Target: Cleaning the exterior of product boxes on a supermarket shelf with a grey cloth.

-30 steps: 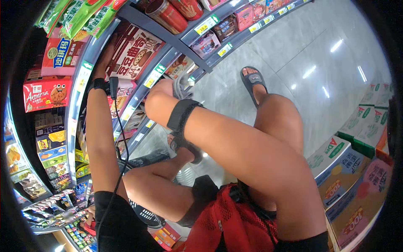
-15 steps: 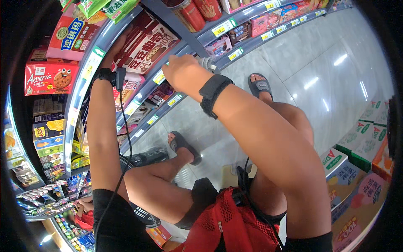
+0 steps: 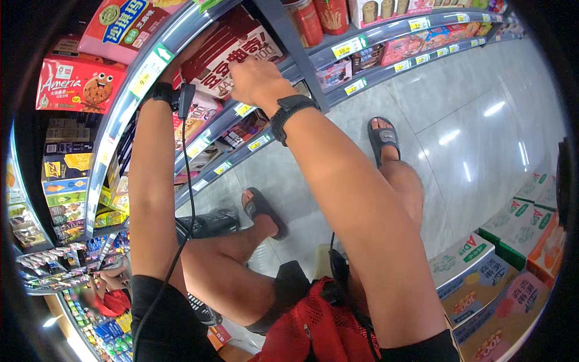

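- Cookie package, brown-red and white, sits on the shelf at the upper centre of the frame.
- Our right hand is over its front, fingers bent; we cannot tell whether they grip it.
- Our left hand is by the package's left side, mostly in shadow; we cannot tell its grasp.
- Red cookie box stands at the upper left.
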Demonstrator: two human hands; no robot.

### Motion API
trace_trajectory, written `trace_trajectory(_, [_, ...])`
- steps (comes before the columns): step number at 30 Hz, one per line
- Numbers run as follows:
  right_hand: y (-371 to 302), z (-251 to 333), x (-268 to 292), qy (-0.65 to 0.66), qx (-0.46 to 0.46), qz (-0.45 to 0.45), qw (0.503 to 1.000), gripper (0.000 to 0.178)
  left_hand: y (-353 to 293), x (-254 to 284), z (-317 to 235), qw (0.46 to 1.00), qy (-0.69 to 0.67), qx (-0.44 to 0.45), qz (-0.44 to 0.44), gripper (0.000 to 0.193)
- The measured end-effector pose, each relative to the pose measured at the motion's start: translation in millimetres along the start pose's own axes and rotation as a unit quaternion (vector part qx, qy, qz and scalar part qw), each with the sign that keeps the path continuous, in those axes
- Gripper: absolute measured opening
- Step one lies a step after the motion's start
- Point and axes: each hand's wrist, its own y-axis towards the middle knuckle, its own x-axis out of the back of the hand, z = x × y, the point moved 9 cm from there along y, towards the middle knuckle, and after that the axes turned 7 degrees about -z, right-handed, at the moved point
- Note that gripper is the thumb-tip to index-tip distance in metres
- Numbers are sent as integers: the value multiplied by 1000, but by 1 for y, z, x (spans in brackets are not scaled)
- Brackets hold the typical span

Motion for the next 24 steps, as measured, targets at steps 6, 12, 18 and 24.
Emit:
trace_trajectory(6, [-1, -9, -3, -22, -2, -28, 999, 40, -28, -2, 20, 1000, 4, 17, 2, 59])
trace_trajectory(12, [-10, 1, 0, -35, 9, -23, 999, 37, -27, 0, 51, 1000, -8, 20, 2, 59])
trace_trajectory(18, [-12, 8, -3, -63, -20, -9, 998, 25, -9, -14, 71, 1000, -15, 14, 1, 59])
trace_trajectory(24, [-23, 19, 1, -105, 15, 54, 993, 27, -6, -17, 52, 1000, -10, 2, 6, 59])
